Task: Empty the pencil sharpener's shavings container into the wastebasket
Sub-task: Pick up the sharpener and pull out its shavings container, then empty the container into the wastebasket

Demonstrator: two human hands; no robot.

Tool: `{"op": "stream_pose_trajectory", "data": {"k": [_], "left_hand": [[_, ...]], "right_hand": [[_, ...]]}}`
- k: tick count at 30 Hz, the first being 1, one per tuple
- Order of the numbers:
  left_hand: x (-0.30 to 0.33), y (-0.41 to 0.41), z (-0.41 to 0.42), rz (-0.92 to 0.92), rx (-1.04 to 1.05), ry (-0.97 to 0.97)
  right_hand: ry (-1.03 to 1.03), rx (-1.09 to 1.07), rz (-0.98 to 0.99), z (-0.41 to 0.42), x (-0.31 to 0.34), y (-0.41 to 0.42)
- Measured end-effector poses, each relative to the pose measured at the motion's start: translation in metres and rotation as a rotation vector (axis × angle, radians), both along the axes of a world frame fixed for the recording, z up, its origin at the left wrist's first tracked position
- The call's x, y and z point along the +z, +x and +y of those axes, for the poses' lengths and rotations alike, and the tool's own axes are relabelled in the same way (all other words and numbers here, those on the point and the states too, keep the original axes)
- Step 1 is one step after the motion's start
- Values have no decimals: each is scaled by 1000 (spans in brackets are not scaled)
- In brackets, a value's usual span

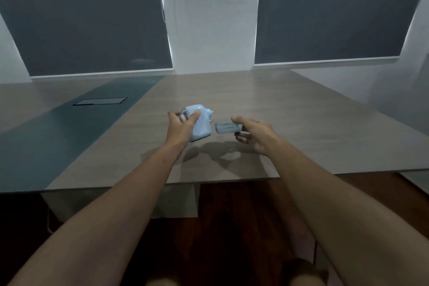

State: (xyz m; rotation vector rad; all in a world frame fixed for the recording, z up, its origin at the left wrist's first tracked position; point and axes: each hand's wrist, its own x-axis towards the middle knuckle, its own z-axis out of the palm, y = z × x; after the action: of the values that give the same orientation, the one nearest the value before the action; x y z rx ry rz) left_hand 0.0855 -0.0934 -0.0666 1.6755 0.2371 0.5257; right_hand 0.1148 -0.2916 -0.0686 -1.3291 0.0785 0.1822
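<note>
**Shavings drawer out of the sharpener, both held above the table**

Near the centre of the frame, the left hand (180,126) was wrapped around the pale blue pencil sharpener (199,123), thumb across its front and fingers behind, holding it tilted above the wooden table (290,127). Just to its right, the right hand (254,133) gripped the shavings container (228,127), a small grey-blue drawer, by its right end between thumb and fingers. The drawer lay level and was clear of the sharpener body, with a narrow gap between the two. Its contents could not be made out.

Shadows of both hands fell on the tabletop directly below them. Toward the left of the frame a dark teal strip (69,132) ran along the table, with a rectangular hatch (99,101) set into it. Dark roller blinds (336,11) filled the upper part of the frame, split by a white wall column (209,14).
</note>
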Motion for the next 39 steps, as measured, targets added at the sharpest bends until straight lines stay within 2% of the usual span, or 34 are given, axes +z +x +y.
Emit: {"op": "stream_pose_trajectory", "data": {"k": [14,19,22,25,29,39], "left_hand": [[-14,-17,-42,99,81,341],[18,-27,-56,115,136,511],[46,-29,-91,54,135,599],[67,-30,-138,-21,4,623],[72,-39,-211,-30,-249,653],[2,-115,-376,35,-811,634]], "right_hand": [[27,-54,-93,-92,6,-39],[48,-130,-102,-132,17,-66],[38,-216,-86,-164,19,-88],[-1,-291,-96,-200,28,-111],[-57,-395,-95,-245,30,-144],[-138,-635,15,-345,-10,-231]]}}
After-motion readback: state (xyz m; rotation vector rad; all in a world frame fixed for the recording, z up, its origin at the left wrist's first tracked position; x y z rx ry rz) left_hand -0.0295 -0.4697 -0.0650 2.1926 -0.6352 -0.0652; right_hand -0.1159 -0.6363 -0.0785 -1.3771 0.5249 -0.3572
